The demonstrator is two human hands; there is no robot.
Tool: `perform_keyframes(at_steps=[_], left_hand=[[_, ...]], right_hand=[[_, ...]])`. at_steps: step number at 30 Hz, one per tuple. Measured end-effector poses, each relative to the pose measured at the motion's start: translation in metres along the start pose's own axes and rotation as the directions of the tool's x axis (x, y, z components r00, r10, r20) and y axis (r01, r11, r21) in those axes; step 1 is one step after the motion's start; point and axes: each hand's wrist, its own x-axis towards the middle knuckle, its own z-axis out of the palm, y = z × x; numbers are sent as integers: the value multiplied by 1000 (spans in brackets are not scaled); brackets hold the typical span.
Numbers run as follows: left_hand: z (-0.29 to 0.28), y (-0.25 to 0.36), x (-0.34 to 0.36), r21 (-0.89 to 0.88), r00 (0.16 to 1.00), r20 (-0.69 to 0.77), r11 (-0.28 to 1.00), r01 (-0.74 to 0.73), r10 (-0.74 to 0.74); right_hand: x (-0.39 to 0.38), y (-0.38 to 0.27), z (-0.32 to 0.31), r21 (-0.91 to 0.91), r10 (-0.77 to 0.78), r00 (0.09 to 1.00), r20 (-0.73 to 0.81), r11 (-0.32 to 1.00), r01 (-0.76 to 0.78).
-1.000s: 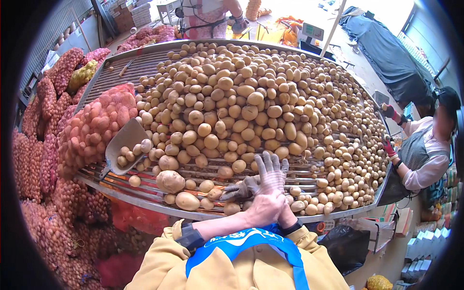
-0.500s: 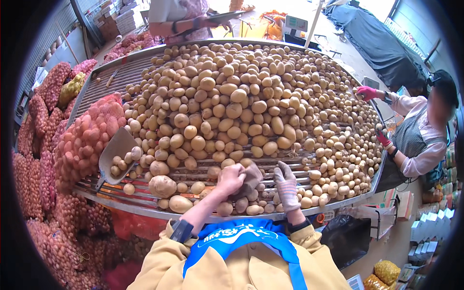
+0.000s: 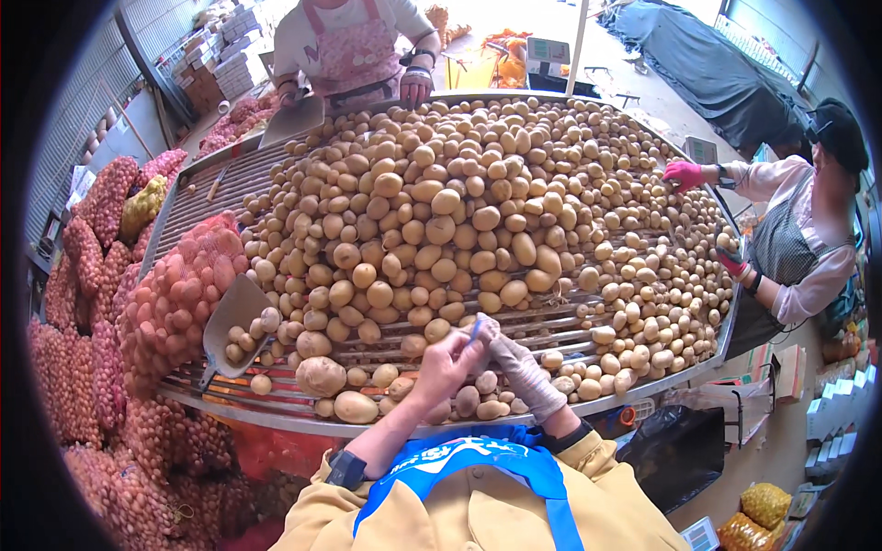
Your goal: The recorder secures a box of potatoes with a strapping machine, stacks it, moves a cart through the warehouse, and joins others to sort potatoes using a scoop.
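Note:
My bare left hand (image 3: pixel 447 364) is closed, its fingertips against those of my right hand (image 3: pixel 522 365), which wears a pale grey glove. A thin blue strip (image 3: pixel 475 331) shows where the fingertips meet; what is pinched there I cannot make out. Both hands are above the near edge of a slatted metal table (image 3: pixel 303 421). A big heap of potatoes (image 3: pixel 441 230) covers much of the slats beyond them. Several loose potatoes lie below and beside my hands, among them a large potato (image 3: pixel 321 376) to the left.
Left, a metal scoop (image 3: pixel 231 321) holds a few potatoes beside a red mesh sack (image 3: pixel 184 298). More full sacks (image 3: pixel 101 248) are stacked beyond. A person in a pink apron (image 3: pixel 354 55) stands opposite with another scoop (image 3: pixel 292 122). At right, a co-worker (image 3: pixel 799 243) wears pink gloves.
My hands have come together; my right hand moved left to meet my left. The grey cloth or glove in my left hand no longer shows clearly. The person opposite now has a scoop over the table.

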Motion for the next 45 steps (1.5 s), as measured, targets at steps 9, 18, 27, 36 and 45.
perform_keyframes(at_steps=[9, 18, 27, 36, 45], left_hand=[[7, -14, 4, -363, 989, 150, 930, 62, -7], [4, -6, 0, -290, 955, 292, 947, 141, -53], [6, -8, -5, -83, 991, -103, 993, -90, 81], [8, 11, -9, 764, 821, 187, 445, -466, 540], [14, 2, -11, 925, 947, 159, 292, -241, 278]], right_hand=[[-10, -46, 18, 128, 114, 972, 207, 981, -143], [6, -4, -4, 107, -115, 893, 436, 991, 75], [-2, 18, -5, -317, -224, 966, -127, 932, 174], [-2, -3, 5, -914, -623, 765, -162, 387, 121], [-11, -9, 19, -986, -511, 857, 61, 100, 130]])
